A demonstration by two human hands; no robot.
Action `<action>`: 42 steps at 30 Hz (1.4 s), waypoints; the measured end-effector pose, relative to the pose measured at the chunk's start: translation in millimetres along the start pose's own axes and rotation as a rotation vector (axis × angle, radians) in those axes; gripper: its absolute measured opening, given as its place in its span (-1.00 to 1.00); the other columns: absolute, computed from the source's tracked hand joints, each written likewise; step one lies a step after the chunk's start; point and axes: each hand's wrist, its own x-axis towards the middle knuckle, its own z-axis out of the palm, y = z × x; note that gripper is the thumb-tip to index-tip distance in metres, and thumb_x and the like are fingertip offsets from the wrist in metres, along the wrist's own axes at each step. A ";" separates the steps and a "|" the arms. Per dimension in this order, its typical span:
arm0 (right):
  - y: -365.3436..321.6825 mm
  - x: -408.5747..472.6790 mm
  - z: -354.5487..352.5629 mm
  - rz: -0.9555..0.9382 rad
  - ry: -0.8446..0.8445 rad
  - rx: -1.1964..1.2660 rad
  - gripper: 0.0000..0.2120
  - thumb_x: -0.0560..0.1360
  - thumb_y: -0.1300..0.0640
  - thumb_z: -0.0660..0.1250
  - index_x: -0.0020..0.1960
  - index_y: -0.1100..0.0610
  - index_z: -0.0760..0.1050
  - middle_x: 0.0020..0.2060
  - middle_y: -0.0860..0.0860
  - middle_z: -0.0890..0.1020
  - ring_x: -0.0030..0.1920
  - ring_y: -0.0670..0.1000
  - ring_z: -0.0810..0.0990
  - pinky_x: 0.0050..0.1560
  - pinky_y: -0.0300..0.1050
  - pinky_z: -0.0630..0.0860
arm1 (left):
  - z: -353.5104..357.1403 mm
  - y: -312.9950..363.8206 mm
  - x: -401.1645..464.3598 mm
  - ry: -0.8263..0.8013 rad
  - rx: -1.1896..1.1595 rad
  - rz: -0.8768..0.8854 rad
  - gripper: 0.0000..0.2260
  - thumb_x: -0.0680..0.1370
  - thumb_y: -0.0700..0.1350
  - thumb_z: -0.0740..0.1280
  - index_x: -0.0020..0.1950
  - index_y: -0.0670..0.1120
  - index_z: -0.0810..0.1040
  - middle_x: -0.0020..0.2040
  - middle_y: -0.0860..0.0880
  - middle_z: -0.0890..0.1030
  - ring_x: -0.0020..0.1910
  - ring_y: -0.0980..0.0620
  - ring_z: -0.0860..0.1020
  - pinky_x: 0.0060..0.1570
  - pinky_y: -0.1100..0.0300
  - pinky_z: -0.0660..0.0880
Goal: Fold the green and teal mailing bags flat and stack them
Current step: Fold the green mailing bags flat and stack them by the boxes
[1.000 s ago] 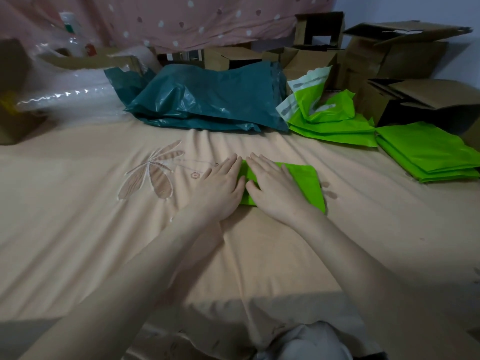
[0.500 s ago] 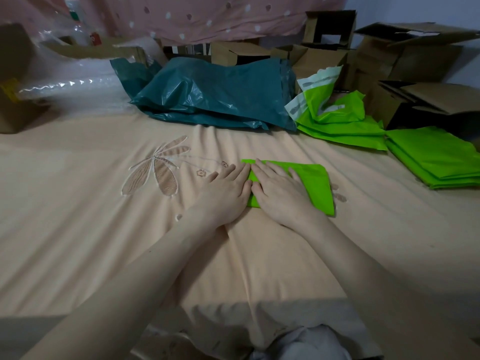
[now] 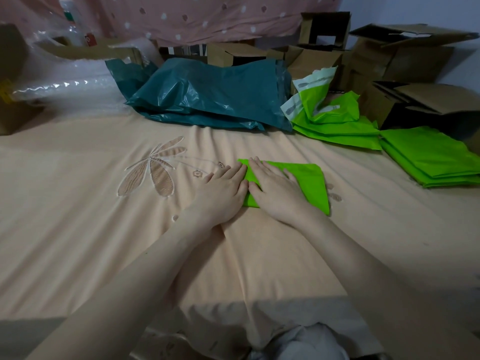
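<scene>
A folded bright green mailing bag (image 3: 310,181) lies flat on the peach bedsheet (image 3: 78,203) in the middle. My right hand (image 3: 276,192) presses palm-down on its left half, fingers spread. My left hand (image 3: 223,190) lies flat beside it, at the bag's left edge, thumb touching the right hand. Behind, a heap of teal mailing bags (image 3: 215,97) lies crumpled. To its right sits a loose pile of green bags (image 3: 335,123), one showing its white flap. A neat stack of folded green bags (image 3: 431,157) rests at the right edge.
Open cardboard boxes (image 3: 420,74) crowd the back right corner. Bubble wrap (image 3: 59,87) and another box (image 3: 10,81) lie at the back left. A pink dotted cloth (image 3: 207,14) hangs behind. An embroidered leaf pattern (image 3: 153,167) marks the sheet left of my hands.
Both hands stay pressed on the folded green bag and have hardly moved. The view has shifted slightly, so everything sits a little lower and to the right.
</scene>
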 end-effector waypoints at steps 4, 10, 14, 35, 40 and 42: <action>7.6 0.7 -11.4 -0.009 0.025 0.277 -0.42 0.55 0.11 0.21 0.51 0.03 0.09 0.53 -0.03 0.11 0.51 -0.01 0.08 0.48 -0.05 0.03 | -1.6 0.3 -0.7 0.033 -0.075 -0.014 -0.55 0.64 0.03 -0.01 0.54 0.05 0.05 0.56 0.00 0.03 0.50 -0.07 0.11 0.41 0.03 0.10; 24.4 -8.8 -26.7 0.013 0.129 0.311 -0.38 0.46 0.23 0.27 0.49 0.08 0.18 0.51 0.01 0.17 0.49 -0.02 0.10 0.42 -0.23 0.03 | -8.3 5.3 -1.1 0.067 -0.173 -0.085 -0.48 0.63 0.08 0.03 0.55 -0.04 0.03 0.46 -0.12 0.30 0.46 -0.11 0.19 0.39 0.00 0.17; 39.2 -13.8 -31.9 0.130 0.088 0.222 -0.34 0.45 0.09 0.29 0.50 -0.03 0.14 0.52 -0.02 0.12 0.50 0.02 0.07 0.47 0.00 0.08 | -10.2 9.9 -5.8 0.047 -0.158 -0.086 -0.41 0.59 0.12 0.13 0.54 -0.06 0.04 0.45 -0.12 0.31 0.45 -0.10 0.21 0.37 0.04 0.18; 66.0 -42.6 -49.8 0.370 0.125 0.173 -0.13 0.24 -0.48 0.28 0.39 -0.06 0.14 0.32 0.09 0.39 0.36 0.15 0.27 0.23 0.13 0.27 | -35.2 38.2 0.6 0.380 -0.800 0.096 -0.32 0.40 -0.27 0.43 0.44 0.06 0.25 0.26 0.09 0.38 0.26 0.18 0.41 0.16 0.08 0.49; 70.2 -50.6 -53.2 0.378 0.269 0.449 -0.12 0.12 -0.53 0.29 0.28 -0.08 0.24 0.21 0.01 0.54 0.25 0.12 0.46 0.23 0.13 0.40 | -47.5 62.9 3.3 0.335 -1.369 -0.214 -0.31 0.41 -0.16 0.49 0.43 0.02 0.20 0.25 0.03 0.44 0.02 0.22 0.55 -0.10 0.32 0.55; 69.1 -52.9 -57.1 0.359 0.354 0.560 -0.23 0.23 -0.37 0.41 0.26 0.04 0.28 0.20 0.01 0.56 0.22 0.10 0.50 0.19 0.09 0.44 | -49.3 72.0 4.3 0.197 -1.481 -0.214 -0.39 0.43 -0.13 0.46 0.40 -0.01 0.26 0.21 -0.01 0.52 0.02 0.16 0.60 -0.15 0.29 0.57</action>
